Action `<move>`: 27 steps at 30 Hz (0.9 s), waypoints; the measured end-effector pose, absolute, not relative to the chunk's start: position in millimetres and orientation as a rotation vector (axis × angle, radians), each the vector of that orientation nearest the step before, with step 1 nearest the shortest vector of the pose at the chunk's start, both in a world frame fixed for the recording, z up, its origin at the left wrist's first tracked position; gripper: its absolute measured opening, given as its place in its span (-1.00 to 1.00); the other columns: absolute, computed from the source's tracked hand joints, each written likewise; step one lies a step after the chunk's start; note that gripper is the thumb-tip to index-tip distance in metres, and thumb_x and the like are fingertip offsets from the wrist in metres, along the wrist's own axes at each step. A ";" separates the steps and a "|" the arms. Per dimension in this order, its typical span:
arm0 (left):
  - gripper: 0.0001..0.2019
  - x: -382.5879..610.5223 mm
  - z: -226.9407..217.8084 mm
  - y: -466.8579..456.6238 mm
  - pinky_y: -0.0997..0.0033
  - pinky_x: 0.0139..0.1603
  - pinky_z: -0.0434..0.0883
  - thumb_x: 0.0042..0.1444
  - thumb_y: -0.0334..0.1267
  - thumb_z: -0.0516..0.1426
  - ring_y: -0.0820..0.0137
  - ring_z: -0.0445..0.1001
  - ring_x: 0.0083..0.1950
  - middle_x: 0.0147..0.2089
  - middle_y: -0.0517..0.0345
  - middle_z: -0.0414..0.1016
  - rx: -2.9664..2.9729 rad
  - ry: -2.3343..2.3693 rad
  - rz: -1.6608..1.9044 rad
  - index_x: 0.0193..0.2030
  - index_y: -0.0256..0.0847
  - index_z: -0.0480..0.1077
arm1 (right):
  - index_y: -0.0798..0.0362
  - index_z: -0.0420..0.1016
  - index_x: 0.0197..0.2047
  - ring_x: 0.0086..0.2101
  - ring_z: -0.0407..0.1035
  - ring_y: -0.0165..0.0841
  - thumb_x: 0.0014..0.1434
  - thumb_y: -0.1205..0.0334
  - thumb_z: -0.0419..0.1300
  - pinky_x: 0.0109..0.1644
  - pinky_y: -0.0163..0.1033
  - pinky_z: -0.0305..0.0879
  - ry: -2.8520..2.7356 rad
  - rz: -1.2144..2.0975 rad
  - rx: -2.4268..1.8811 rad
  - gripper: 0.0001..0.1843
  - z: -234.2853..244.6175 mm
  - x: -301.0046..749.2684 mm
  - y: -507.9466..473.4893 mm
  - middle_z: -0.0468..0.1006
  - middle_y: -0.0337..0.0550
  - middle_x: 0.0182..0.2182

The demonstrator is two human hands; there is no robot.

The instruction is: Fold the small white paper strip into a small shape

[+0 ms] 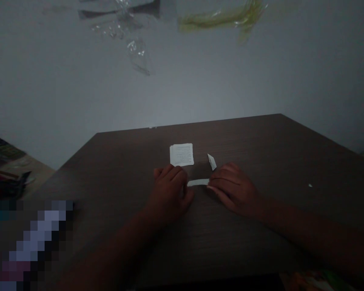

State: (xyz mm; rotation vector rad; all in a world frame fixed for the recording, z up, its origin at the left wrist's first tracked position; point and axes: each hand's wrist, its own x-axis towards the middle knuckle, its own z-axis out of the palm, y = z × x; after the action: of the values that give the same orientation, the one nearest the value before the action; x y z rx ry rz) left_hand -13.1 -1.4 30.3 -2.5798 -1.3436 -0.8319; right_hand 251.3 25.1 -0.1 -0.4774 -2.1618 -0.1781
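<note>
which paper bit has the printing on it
The squarish paper slip just beyond the left hand. It carries lines of small print, while the narrow strip between the hands and the pointed scrap by the right hand show none.

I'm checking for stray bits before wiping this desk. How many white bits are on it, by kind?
Printed paper square: 1
Pointed paper scrap: 1
Paper strip: 1
Tiny white speck on the right: 1
Tiny white speck at the far edge: 1
Total: 5

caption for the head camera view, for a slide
Left hand and right hand at a white paper strip on a dark wooden table, a printed paper square beyond
</note>
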 end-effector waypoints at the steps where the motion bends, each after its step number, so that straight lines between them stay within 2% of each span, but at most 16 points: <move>1: -0.83 -10.4 30.6 -3.5 0.10 0.02 0.31 0.21 -0.46 0.20 0.16 0.55 -0.09 -0.18 0.15 0.65 -2.591 -1.318 -0.839 -0.24 -0.07 0.35 | -0.02 0.64 0.00 -0.20 0.62 -0.21 0.61 0.37 0.30 -0.04 0.01 0.50 -2.157 -0.177 -0.477 -0.89 -0.1 249.5 24.2 0.79 -0.15 -0.17; 13: -0.83 10.9 23.9 -13.5 0.05 -0.03 0.36 0.22 -0.49 0.25 0.13 0.59 -0.09 -0.17 0.11 0.67 -2.637 -1.206 -0.846 -0.21 -0.11 0.43 | 0.06 0.65 -0.12 -0.25 0.51 -0.22 0.57 0.40 0.26 -0.11 -0.01 0.39 -2.184 -0.195 -0.430 -0.82 -2.7 235.0 19.7 0.74 -0.13 -0.24; 19: -0.81 12.2 23.4 -13.9 0.01 0.00 0.42 0.20 -0.48 0.27 0.10 0.56 -0.10 -0.21 0.10 0.62 -2.630 -1.309 -0.807 -0.26 -0.08 0.41 | 0.02 0.66 -0.05 -0.22 0.55 -0.20 0.57 0.40 0.26 -0.09 0.00 0.42 -2.173 -0.186 -0.422 -0.84 -4.1 236.6 19.3 0.76 -0.13 -0.20; 27: -0.80 1.0 25.9 -2.1 0.07 0.01 0.40 0.13 -0.50 0.26 0.12 0.57 -0.07 -0.20 0.10 0.62 -2.642 -1.329 -0.722 -0.25 -0.10 0.40 | -0.02 0.68 0.04 -0.17 0.61 -0.20 0.60 0.38 0.27 -0.01 0.02 0.50 -2.172 -0.155 -0.457 -0.84 0.1 248.1 23.7 0.79 -0.13 -0.14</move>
State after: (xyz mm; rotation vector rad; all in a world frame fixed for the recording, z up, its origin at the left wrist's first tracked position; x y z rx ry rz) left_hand 1.0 -2.1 25.9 -2.6419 -1.3295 -0.7222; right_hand 248.1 23.7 0.1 -0.4566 -2.1719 -0.1547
